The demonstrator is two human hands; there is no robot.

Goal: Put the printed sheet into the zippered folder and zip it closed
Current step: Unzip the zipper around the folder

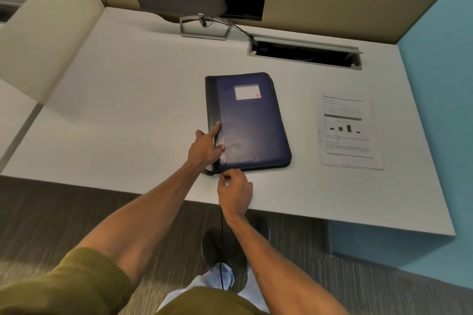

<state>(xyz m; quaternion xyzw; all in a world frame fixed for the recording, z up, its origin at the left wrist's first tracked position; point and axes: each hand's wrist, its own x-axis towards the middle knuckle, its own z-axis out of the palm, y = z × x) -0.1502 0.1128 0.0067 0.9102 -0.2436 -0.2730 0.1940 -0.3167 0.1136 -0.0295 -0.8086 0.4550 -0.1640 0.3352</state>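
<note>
The zippered folder (252, 120) lies flat near the front edge of the desk (128, 110), with bare desktop at its 9 o'clock and the printed sheet (349, 133) well apart at its 3 o'clock, while the left hand (206, 147) presses straight fingers on its spine and the right hand (235, 190), fingers curled, pinches its 7 o'clock corner.

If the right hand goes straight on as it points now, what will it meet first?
Probably the near edge of the zippered folder, by its left corner; the right hand may be touching it.
</note>
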